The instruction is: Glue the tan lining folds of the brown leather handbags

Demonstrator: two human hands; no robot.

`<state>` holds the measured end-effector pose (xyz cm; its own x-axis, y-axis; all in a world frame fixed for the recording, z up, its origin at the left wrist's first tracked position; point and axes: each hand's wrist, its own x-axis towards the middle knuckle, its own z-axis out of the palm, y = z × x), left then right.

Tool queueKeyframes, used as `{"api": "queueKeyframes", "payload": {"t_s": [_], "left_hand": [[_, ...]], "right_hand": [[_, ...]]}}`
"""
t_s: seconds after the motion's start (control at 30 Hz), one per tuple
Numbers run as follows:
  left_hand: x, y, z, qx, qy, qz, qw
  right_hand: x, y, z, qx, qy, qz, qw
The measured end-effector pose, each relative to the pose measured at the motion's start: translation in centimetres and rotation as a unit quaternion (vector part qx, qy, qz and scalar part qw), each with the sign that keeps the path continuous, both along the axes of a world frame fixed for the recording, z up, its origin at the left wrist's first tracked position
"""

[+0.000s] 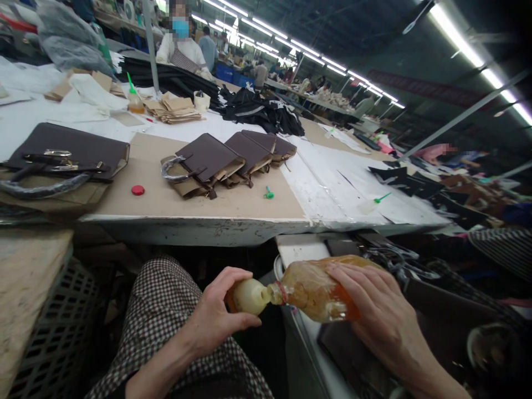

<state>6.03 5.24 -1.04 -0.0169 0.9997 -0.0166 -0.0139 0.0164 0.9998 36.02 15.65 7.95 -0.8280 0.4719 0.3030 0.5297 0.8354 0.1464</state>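
My left hand [220, 310] is wrapped round a small squeeze bottle [251, 296] with an uncovered neck and amber liquid at its base. My right hand [366, 299] grips a large clear plastic bottle [310, 291] of amber liquid, tipped on its side. The two bottle mouths meet above my lap; whether liquid is flowing I cannot tell. On the worktable [266, 209] in front lie a red cap [138, 190] and a green nozzle cap [269, 193]. Several dark brown handbags [211, 158] lie overlapped behind them.
A larger brown handbag [68, 149] lies at the left. Further back are an amber bottle with a green nozzle [135, 100], stacked brown pieces [172, 108] and black material [261, 108]. A plastic basket [58, 332] stands at lower left. A masked person [183, 50] is across the table.
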Motion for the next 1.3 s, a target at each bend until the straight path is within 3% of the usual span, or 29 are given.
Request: {"api": "queueKeyframes", "payload": {"t_s": [1.3], "left_hand": [[-0.6,-0.2,-1.3,0.012,-0.009,0.001,1.0]], "right_hand": [[-1.5,-0.5,3.4,0.098,-0.026,0.014,0.995]]}}
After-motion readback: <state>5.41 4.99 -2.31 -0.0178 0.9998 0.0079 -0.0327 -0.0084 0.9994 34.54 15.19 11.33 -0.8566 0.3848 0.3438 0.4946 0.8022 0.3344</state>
